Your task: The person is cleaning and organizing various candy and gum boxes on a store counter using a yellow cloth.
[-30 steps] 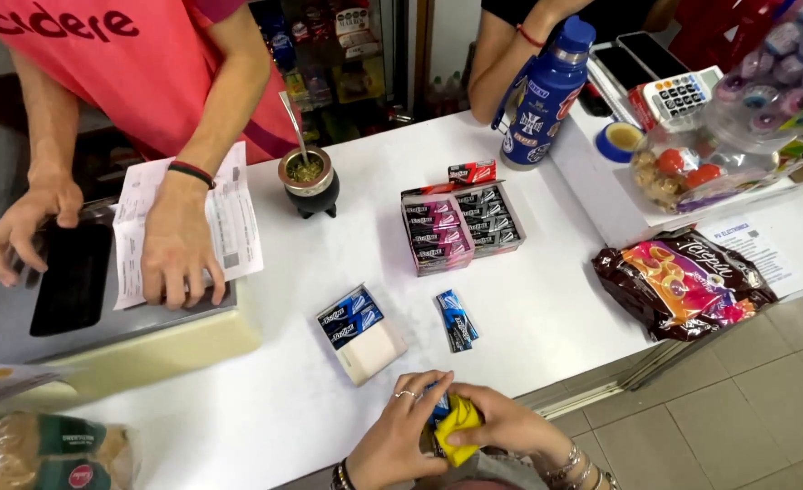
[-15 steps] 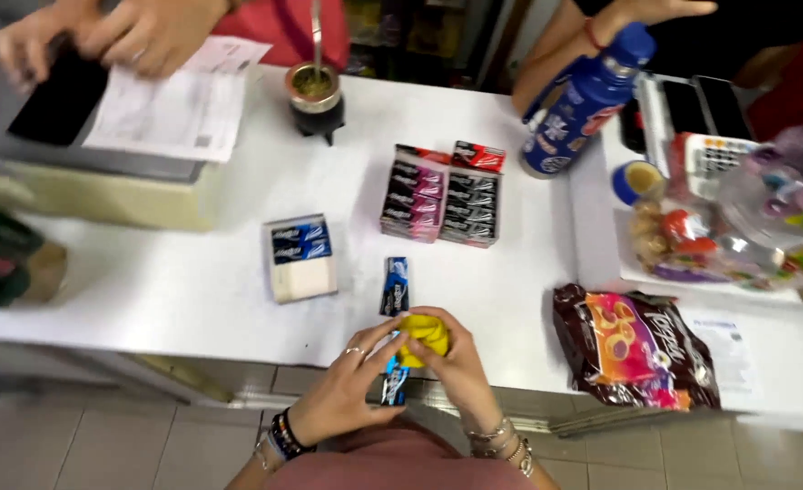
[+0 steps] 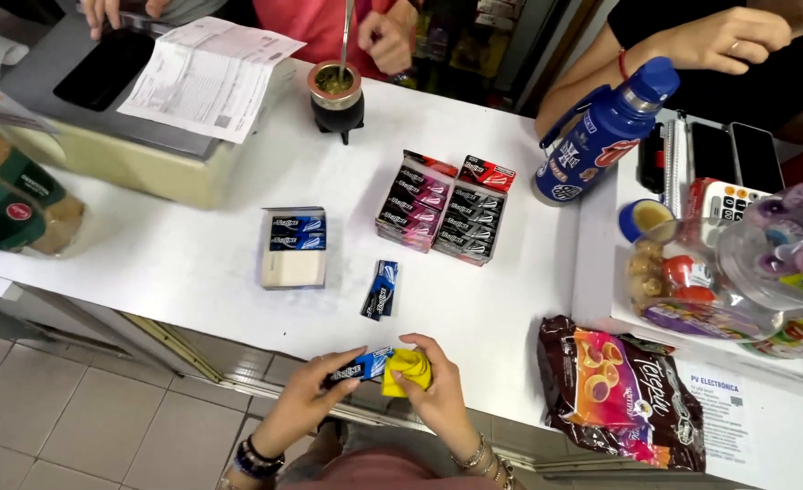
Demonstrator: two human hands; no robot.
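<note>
Here the left hand (image 3: 306,395) pinches one end of a light, stiff blue gum pack (image 3: 358,367) while the right hand (image 3: 438,392) closes around a soft, crushable yellow wrapper (image 3: 408,367) just beside it, likely best gripped along the pack's flat sides.

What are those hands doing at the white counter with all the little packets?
The person's left hand holds a small blue packet at the edge of the white counter, and the right hand pinches something yellow against it. Another blue packet lies flat on the counter, beside an open box with more blue packets. Two trays of dark and pink packets sit further back. Across the counter, other people's hands rest near a paper sheet.
</note>
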